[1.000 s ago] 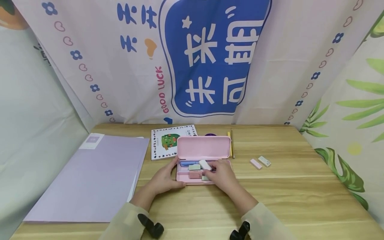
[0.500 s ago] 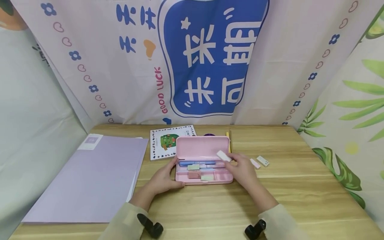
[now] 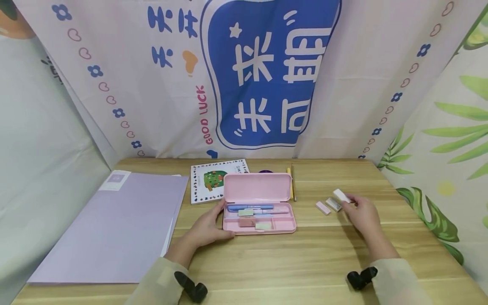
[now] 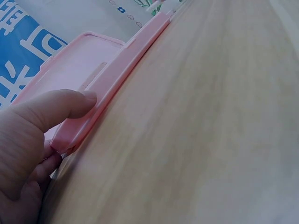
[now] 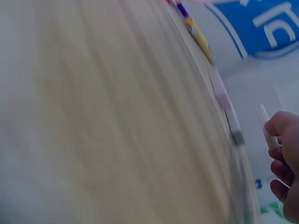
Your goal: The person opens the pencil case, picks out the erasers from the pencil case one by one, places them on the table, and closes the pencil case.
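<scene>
The right hand (image 3: 362, 214) pinches a white eraser (image 3: 342, 195) between thumb and fingertips, just above the table (image 3: 343, 262), right of the open pencil case. The eraser is a small, flat white block; its long axis runs from far-left to near-right. It sits just beside two other erasers (image 3: 328, 206) lying on the table. The left hand (image 3: 207, 226) grips the near-left corner of the pink pencil case (image 3: 259, 207), thumb on its rim. A purple folder (image 3: 114, 228) lies at left.
</scene>
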Demonstrator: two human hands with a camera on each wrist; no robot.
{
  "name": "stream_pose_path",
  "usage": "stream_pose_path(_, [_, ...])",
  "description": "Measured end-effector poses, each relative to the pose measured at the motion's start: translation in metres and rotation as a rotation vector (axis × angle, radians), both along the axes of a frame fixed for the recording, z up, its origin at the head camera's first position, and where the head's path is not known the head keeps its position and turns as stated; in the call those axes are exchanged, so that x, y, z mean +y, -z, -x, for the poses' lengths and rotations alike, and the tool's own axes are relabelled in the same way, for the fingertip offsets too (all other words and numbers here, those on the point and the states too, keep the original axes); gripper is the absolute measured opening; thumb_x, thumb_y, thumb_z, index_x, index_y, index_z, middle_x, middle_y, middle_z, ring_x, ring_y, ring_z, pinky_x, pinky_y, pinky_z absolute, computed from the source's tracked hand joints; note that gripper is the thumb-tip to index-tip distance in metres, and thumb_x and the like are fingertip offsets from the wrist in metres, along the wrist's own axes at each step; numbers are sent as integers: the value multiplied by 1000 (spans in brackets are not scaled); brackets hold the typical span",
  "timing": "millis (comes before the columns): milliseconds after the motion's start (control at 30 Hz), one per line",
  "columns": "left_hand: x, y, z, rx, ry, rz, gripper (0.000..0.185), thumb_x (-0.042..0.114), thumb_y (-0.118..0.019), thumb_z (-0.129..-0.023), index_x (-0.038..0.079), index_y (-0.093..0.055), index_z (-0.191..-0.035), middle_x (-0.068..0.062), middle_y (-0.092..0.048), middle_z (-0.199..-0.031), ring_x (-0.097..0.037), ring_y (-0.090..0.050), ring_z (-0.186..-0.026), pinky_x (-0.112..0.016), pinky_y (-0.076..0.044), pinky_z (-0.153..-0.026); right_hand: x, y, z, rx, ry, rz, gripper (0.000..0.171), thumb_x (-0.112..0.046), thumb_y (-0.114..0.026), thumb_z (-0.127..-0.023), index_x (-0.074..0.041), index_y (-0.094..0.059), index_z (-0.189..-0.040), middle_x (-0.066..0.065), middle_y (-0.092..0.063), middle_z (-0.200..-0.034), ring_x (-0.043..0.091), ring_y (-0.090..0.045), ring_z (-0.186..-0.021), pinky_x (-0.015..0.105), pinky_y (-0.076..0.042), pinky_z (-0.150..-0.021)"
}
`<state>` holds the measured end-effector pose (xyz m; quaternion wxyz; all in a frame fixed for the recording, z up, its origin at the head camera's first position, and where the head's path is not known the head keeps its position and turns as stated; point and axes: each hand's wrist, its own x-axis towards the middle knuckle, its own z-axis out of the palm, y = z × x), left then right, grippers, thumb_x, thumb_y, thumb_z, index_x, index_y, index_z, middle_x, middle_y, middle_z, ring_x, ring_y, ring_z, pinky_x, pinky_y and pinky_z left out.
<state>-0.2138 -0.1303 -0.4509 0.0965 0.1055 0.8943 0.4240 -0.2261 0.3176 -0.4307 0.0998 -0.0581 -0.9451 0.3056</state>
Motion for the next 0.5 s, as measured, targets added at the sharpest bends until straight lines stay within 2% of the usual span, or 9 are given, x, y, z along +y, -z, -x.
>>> stream_pose_path(100, [0,0,0,-3,-4,-4,116,43,-87,-68,17,-18,-158,-10,-28,-161,-36,-27,-148,-55,-27,-119,13,6,4,-25,-7,-16,41,-22,-55,-98,3,-58,-130,28,-59,-120,40,-55,-107,52,-48,-87])
stream_pose_path(267, [-1,1,-1,-10,-5,-4,117,44,-87,-67,19,-18,-158,-8,-29,-161,-35,-28,-148,-55,-27,-119,23,14,7,-68,-17,-26,39,-19,-56,-97,6,-59,-127,29,-61,-118,36,-58,-101,46,-49,-82])
stream_pose_path(400, [0,2,-1,-2,-4,-3,117,45,-87,-67,19,-18,-158,-8,-29,-161,-36,-28,-148,-56,-28,-119,26,16,8,-87,-25,-46,39,-17,-56,-96,8,-59,-126,31,-61,-119,40,-58,-102,51,-49,-84])
stream_pose_path(500, [0,2,-1,6,-2,-11,117,45,-87,-67,18,-18,-158,-9,-29,-161,-37,-28,-148,-56,-27,-118,27,15,8,-101,-9,-38,46,-22,-53,-98,8,-54,-132,33,-56,-127,46,-55,-113,57,-46,-93])
